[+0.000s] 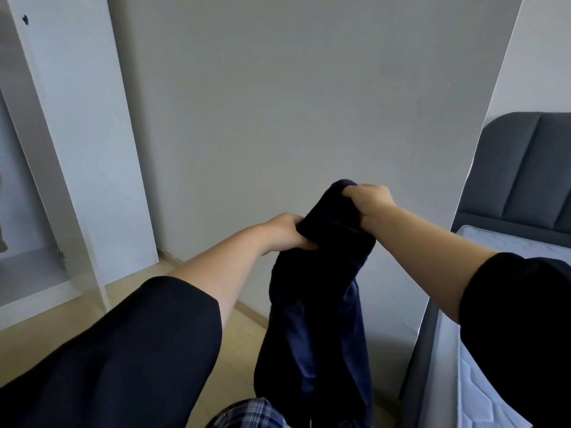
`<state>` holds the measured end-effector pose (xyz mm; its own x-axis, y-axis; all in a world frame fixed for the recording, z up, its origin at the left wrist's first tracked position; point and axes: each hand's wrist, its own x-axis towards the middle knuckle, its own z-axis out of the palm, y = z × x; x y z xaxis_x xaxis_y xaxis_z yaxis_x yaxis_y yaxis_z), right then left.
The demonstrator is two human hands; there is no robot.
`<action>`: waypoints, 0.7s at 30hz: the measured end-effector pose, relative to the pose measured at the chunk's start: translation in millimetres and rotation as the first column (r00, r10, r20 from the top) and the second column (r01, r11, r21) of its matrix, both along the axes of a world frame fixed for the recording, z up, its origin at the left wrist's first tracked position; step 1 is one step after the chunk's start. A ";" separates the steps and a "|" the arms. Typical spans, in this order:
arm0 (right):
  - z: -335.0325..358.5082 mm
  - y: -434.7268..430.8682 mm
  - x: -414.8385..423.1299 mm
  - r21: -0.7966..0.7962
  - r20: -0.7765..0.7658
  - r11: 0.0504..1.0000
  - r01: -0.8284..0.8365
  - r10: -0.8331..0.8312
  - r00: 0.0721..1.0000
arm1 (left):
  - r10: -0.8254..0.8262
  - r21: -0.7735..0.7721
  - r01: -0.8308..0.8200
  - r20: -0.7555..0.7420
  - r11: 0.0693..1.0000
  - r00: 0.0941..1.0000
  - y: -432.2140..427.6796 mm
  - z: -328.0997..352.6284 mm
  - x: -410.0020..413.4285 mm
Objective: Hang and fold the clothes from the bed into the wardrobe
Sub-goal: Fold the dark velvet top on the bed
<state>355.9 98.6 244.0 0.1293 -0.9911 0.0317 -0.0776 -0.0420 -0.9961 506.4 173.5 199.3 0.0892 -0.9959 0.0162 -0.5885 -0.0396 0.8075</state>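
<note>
both hands are clenched on the top of a dark navy garment (321, 304). the left hand (285, 234) grips its 9 o'clock edge, and the right hand (370, 205) grips it at 1 o'clock, slightly higher. the cloth hangs toward 6 o'clock above the floor (234, 366), with the wardrobe (77, 156) at 9 o'clock and the bed (485, 384) at 3 o'clock.

Navy garment (318, 304): kind not tellable; lower end cut off by the bottom edge.
Left hand (285, 233), right hand (370, 202): fingertips buried in its folds.
Wardrobe (71, 149): interior mostly beyond the left edge (dim shape (2, 230) there, unidentifiable).
Bed (482, 381): cut off right and below.
Plaid cloth (250, 412): sliver only, at the bottom edge.
</note>
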 end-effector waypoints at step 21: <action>28.2 -6.4 -19.9 -0.831 -0.521 0.515 -0.209 -0.593 0.613 | 0.723 -0.722 -0.458 0.084 0.518 0.686 -2.6 60.7 45.6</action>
